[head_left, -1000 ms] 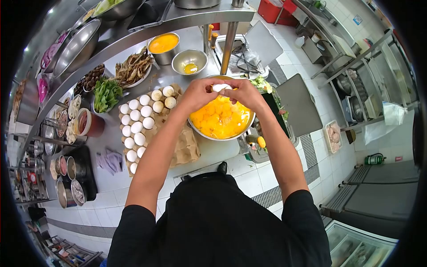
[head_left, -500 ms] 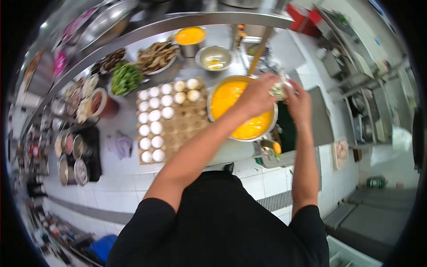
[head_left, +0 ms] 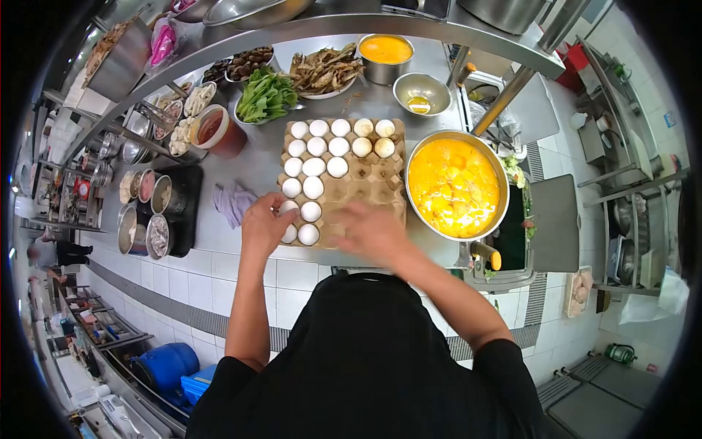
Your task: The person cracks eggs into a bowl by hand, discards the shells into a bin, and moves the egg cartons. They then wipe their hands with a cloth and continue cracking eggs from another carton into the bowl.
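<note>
My left hand (head_left: pixel 265 225) is at the near left edge of the cardboard egg tray (head_left: pixel 351 192), its thumb and fingers curled around a white egg (head_left: pixel 289 209) still in its cup. Over the bare cups at the tray's near right is my right hand (head_left: pixel 373 233), smeared by motion, fingers apart with nothing visible in them. White eggs (head_left: pixel 316 167) fill the tray's left and far cups. Right of the tray stands a large pot (head_left: pixel 414 155) of cracked eggs (head_left: pixel 455 183), with yolks showing in the yellow liquid.
Behind the tray are a metal bowl (head_left: pixel 406 88), a pot of yellow liquid (head_left: pixel 386 72), leafy greens (head_left: pixel 265 96) and a plate of dried brown pieces (head_left: pixel 325 69). A bin (head_left: pixel 518 219) with scraps lies right of the pot. A shelf rail (head_left: pixel 314 28) crosses above. A cloth (head_left: pixel 232 203) lies left.
Both hands have moved left from beside the pot, above the bin, where they held pale, shell-like pieces, to the egg tray. The view has shifted, and the pot's full surface now shows.
</note>
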A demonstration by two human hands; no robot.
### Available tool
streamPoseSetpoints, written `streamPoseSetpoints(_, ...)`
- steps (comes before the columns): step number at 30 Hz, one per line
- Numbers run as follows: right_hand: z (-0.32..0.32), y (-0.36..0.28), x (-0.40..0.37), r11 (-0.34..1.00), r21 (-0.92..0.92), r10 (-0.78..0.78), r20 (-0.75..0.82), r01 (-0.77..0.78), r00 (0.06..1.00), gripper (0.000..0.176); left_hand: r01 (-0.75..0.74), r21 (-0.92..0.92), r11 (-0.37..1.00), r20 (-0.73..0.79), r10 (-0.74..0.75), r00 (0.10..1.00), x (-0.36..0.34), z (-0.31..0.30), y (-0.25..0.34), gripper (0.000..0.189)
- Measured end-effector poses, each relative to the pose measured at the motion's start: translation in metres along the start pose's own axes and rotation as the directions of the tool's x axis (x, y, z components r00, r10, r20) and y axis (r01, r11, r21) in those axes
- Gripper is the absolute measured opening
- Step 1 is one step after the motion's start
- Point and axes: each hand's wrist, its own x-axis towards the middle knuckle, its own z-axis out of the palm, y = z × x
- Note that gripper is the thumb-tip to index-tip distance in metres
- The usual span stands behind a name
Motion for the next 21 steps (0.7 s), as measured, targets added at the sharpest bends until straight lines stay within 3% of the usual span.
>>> streamPoseSetpoints(1,0.016,-0.017,0.01,0.997,-0.008,-0.079,-0.031,0.079,0.996,0.034,-0.004,-0.011,1.0,0.008,0.004,1.0,-0.003,0.004,-0.002,0.034)
streamPoseSetpoints(3,0.046,-0.03,0.019,0.989,-0.127,-0.067,0.035,0.071,0.997,0.026,-0.097,0.159,0.982,-0.147,0.121,0.982,-0.004,0.017,-0.005,0.034)
streamPoseSetpoints(5,0.07,-0.027,0.023,0.986,-0.158,-0.057,0.01,0.058,0.998,0.022,-0.114,0.152,0.982,-0.14,0.136,0.981,-0.004,0.019,-0.005,0.033)
streamPoseSetpoints(7,0.069,-0.021,0.022,0.982,-0.179,-0.06,-0.016,0.056,0.998,0.018,0.078,-0.121,0.99,-0.077,-0.088,0.993,-0.004,0.014,-0.004,0.03)
streamPoseSetpoints(9,0.064,-0.014,0.018,0.986,0.138,-0.081,-0.076,0.091,0.994,0.014,0.089,-0.172,0.981,-0.062,-0.101,0.993,0.004,0.015,-0.018,0.027)
streamPoseSetpoints(11,0.049,-0.013,0.016,0.969,0.216,-0.104,-0.093,0.122,0.99,0.015,0.042,-0.61,0.791,-0.064,-0.102,0.993,0.011,0.016,-0.033,0.026)
streamPoseSetpoints(13,0.046,-0.021,0.017,0.995,0.079,-0.058,-0.058,0.062,0.997,0.019,-0.036,-0.645,0.763,-0.167,-0.096,0.981,0.016,0.017,-0.032,0.026)
streamPoseSetpoints(15,0.064,-0.022,0.02,0.989,0.039,-0.14,-0.04,0.141,0.989,0.028,-0.048,-0.718,0.694,-0.191,-0.129,0.973,0.027,0.018,-0.033,0.021)
streamPoseSetpoints(17,0.078,-0.024,0.019,0.986,-0.142,-0.098,-0.048,0.09,0.994,0.034,-0.039,-0.752,0.658,-0.195,-0.165,0.967,0.03,0.016,-0.026,0.02)
streamPoseSetpoints(19,0.076,-0.024,0.02,0.985,-0.154,-0.078,-0.025,0.073,0.997,0.035,-0.005,-0.887,0.463,-0.115,-0.209,0.971,0.037,0.019,-0.023,0.02)
streamPoseSetpoints(21,0.068,-0.023,0.017,0.993,0.111,-0.041,-0.082,0.05,0.996,0.033,-0.023,-0.899,0.438,-0.115,-0.185,0.976,0.035,0.02,-0.017,0.021)
